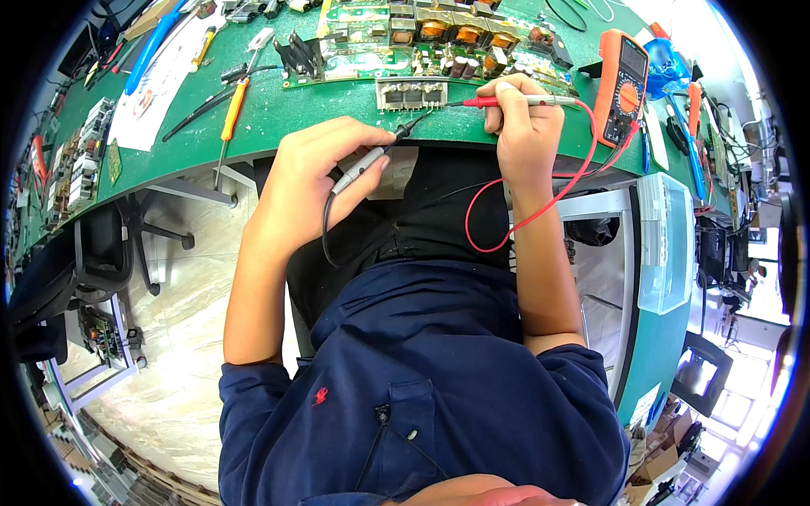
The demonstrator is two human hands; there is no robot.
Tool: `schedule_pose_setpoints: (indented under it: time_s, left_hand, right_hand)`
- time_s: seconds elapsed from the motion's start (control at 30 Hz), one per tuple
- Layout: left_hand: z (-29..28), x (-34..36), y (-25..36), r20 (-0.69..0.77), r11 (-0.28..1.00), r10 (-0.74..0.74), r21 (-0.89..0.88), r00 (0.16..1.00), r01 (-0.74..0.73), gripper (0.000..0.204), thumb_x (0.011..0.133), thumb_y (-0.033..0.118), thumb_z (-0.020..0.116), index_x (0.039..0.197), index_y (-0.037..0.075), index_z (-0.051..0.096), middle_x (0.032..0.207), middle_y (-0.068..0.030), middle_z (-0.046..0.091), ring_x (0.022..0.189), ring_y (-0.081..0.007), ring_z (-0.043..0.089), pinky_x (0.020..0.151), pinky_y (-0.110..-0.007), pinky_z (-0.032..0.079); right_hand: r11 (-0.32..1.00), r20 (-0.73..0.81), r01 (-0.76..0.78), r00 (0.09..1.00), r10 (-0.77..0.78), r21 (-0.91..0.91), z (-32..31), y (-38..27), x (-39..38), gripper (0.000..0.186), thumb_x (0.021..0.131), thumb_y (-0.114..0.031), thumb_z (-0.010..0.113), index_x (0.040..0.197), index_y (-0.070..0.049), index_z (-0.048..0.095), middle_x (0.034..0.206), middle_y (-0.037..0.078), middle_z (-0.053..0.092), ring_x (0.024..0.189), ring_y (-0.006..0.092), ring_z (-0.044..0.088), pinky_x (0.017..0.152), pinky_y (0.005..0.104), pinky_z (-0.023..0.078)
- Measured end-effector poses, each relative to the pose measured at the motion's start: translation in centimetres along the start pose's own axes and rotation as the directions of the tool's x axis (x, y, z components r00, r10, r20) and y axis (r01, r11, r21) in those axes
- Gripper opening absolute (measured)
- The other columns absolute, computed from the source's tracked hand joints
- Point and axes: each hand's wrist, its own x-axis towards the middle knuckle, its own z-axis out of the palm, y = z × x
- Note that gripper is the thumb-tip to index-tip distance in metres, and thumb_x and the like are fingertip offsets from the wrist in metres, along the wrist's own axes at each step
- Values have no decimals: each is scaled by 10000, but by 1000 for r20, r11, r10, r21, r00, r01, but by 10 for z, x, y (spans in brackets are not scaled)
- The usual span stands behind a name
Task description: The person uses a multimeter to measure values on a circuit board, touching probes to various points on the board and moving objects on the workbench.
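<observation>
My left hand (325,164) grips a grey and black test probe (363,167), its tip pointing up and right at the near edge of a circuit board. Between the fingers of my right hand (527,118) is a red and grey test probe (489,101), lying nearly level with its tip pointing left. Both tips come close to a small metal-framed terminal part (411,94) on the near side of the large circuit board (359,61); whether they touch it I cannot tell. An orange multimeter (622,88) stands tilted to the right, with the red lead (582,164) plugged in.
An orange-handled screwdriver (235,110) lies left of the board, near white paper sheets (152,110). More boards (80,164) sit at the far left of the green bench (278,118). Blue plastic (666,67) and tools lie beyond the multimeter. A clear bin (665,244) stands at right.
</observation>
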Motion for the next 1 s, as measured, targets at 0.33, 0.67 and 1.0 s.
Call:
schedule_pose_setpoints:
  time_s: [0.33, 0.67, 1.0]
  left_hand:
    - [-2, 2, -2, 47, 1000, 13, -8, 999, -12, 185, 774, 22, 662, 952, -13, 630, 854, -156, 651, 761, -320, 642, 677, -331, 510]
    - [-10, -1, 7, -115, 987, 37, -152, 993, -55, 219, 823, -40, 583, 1025, 7, 652, 796, -107, 658, 704, -195, 643, 659, -277, 499]
    - [-12, -17, 31, -443, 893, -114, -438, 889, -104, 419, 826, -66, 635, 1226, -9, 523, 1102, -143, 576, 833, -136, 643, 718, -240, 507]
  right_hand:
    - [1000, -2, 5, 1000, -5, -1, -1, 1, 1, 233, 905, -80, 474, 764, 11, 635, 532, -2, 506, 488, 45, 445, 456, 209, 326]
    - [967, -223, 242, 941, -253, -77, 12, -16, -13, 196, 938, -124, 530, 1045, 12, 623, 785, 64, 617, 682, 94, 567, 579, 212, 421]
    - [859, 421, 465, 837, -348, -215, 75, -71, -29, 502, 907, 11, 466, 1398, 34, 366, 1312, 232, 520, 1190, 315, 529, 992, 365, 396]
